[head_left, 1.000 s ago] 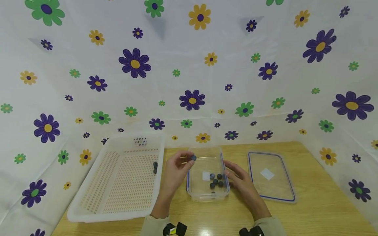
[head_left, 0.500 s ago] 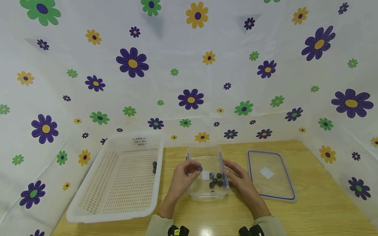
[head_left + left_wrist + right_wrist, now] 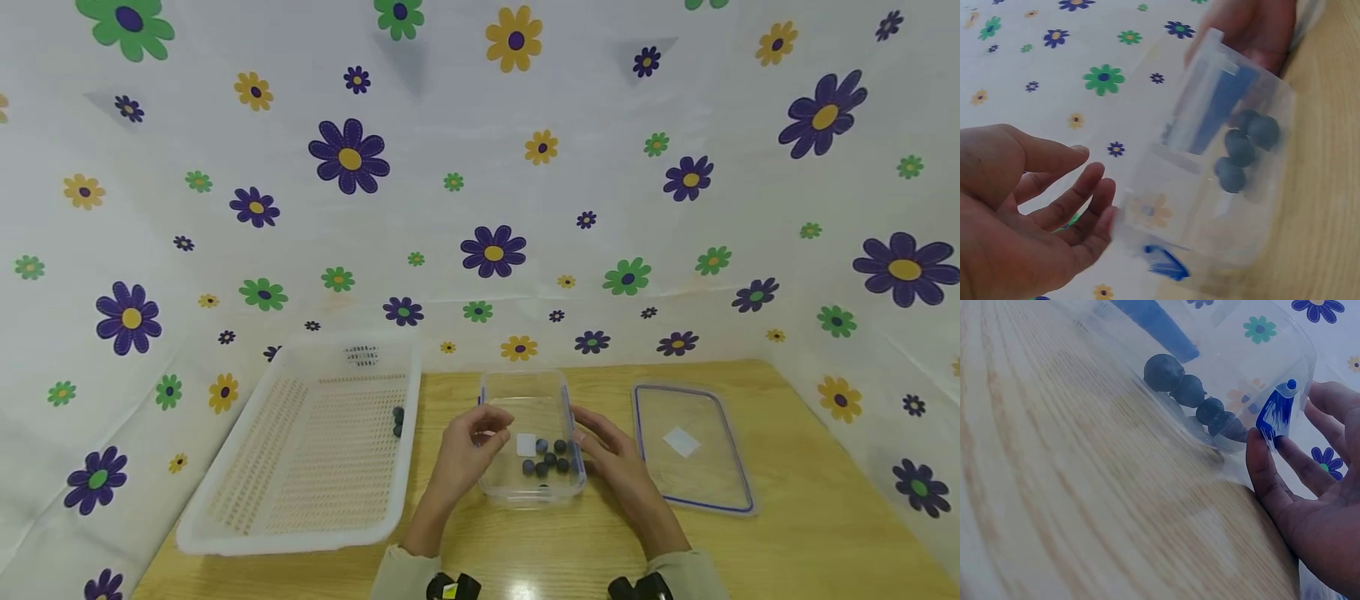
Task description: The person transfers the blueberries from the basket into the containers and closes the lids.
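Hovering left hand (image 3: 461, 450), head view: over the left rim of the clear container (image 3: 536, 417), fingers parted, holding nothing.
Dark balls (image 3: 1240, 150), left wrist: I see them clustered inside the container.
Blue latch (image 3: 1280, 410), right wrist: pinched at the container's side by the right hand (image 3: 1325, 503).

Covering of the person's arms. The left sleeve (image 3: 397, 575) and right sleeve (image 3: 693, 575) are of plain pale beige cloth, matching in colour; each ends on the forearm, leaving the wrist bare. Over each sleeve sits a small black device: the left device (image 3: 468, 587) has blocky, angular parts and bears a small yellow-and-white label (image 3: 449, 591), its print too small to read; the right device (image 3: 652, 587) shows rounded black parts. Left grip (image 3: 465, 450) and right grip (image 3: 618, 467): bare, five-fingered hands.
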{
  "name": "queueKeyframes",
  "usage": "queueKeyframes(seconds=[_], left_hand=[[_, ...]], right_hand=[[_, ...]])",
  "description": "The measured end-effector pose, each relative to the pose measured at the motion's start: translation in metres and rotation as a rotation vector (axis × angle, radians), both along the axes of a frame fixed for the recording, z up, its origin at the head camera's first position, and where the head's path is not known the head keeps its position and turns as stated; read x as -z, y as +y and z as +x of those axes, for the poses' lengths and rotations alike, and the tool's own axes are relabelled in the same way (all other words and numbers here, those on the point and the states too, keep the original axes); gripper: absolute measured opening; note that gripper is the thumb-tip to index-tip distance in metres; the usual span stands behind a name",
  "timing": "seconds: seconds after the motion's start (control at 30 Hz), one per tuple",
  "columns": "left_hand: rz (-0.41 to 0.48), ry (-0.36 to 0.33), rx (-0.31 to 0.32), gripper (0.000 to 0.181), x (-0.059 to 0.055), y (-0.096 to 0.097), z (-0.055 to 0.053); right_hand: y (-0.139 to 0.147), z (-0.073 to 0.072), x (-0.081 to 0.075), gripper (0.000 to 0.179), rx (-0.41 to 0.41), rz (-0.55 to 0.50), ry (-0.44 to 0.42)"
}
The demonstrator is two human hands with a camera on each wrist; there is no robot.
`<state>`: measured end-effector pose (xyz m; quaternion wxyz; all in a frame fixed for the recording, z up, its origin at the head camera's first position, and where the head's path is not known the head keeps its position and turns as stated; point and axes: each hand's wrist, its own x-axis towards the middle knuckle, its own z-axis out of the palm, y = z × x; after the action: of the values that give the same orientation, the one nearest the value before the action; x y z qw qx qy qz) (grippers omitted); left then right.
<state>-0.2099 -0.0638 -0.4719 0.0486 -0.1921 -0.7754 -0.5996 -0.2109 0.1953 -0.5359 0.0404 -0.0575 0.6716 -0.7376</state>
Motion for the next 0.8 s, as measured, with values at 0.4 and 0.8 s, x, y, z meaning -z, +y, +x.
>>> queueKeyframes(seconds=[0.4,0.8], left_hand=[[0.005,0.012,-0.018,0.02,-0.085,-0.058,0.013],[-0.109,-0.097,-0.155,0.028,-0.086,-0.143,-0.04]], right_hand=[[0.004,0.001,0.001,0.051,0.03,0.007,-0.005],[0.0,0.0,0.002,0.051,0.024,0.008,-0.013]])
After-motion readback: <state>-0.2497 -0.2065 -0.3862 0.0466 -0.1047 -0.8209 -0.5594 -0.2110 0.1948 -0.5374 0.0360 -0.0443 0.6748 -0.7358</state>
